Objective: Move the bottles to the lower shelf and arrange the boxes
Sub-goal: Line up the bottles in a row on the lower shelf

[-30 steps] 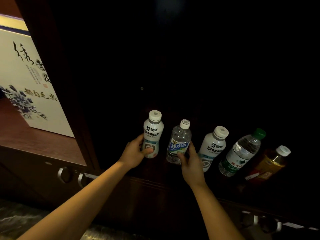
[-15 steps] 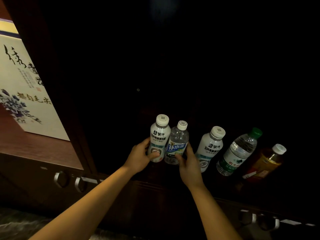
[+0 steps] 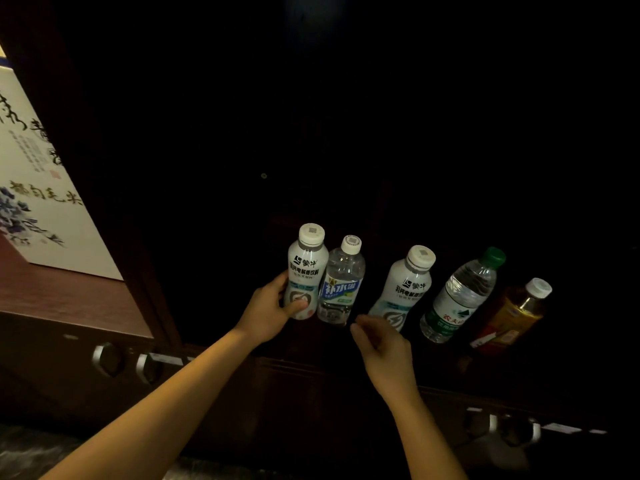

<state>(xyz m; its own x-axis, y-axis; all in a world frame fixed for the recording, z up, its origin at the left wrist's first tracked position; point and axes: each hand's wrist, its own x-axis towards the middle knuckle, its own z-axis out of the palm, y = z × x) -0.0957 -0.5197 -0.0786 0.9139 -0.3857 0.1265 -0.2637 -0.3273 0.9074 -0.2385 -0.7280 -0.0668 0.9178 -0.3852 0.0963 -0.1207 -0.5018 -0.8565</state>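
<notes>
Our left hand (image 3: 268,317) grips the lower body of a white opaque plastic bottle with a white cap (image 3: 306,268), thumb across its label, on the dark wooden shelf (image 3: 311,367). Just right of it, touching or nearly so, stands a clear plastic bottle with a blue label (image 3: 341,282). Our right hand (image 3: 384,344) hangs just near of that bottle's base, apart from it, fingers loosely curled and holding nothing. Further right, each apart, stand a second white bottle (image 3: 405,285), a clear water bottle with a green cap (image 3: 457,296) and an amber drink bottle with a white cap (image 3: 512,313). A gap separates the pair from these three. Left, a dark upright divider (image 3: 145,271) bounds the shelf; beyond it a white box with calligraphy and blue flowers (image 3: 41,202) stands.
</notes>
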